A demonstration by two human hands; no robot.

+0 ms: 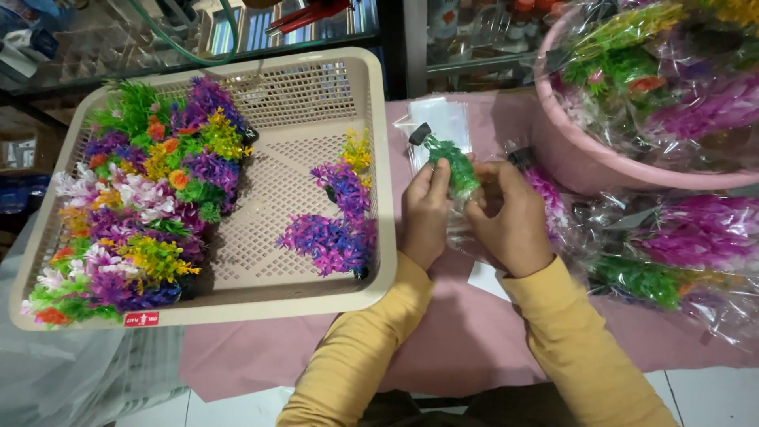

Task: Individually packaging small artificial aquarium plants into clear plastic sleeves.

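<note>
At frame centre, left hand (427, 213) and right hand (510, 217) both grip closed on a small green plastic plant (452, 166) in clear wrap, beside the beige mesh basket (316, 95).

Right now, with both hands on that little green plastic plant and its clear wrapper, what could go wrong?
The small green plastic plant is pinched between the left hand and right hand inside a thin clear plastic sleeve; the sleeve might tear or the fronds snag. The beige perforated plastic basket sits close to the left forearm, so an elbow nudge could shift it. The wrapped plants by the pink tub crowd the right wrist.
</note>
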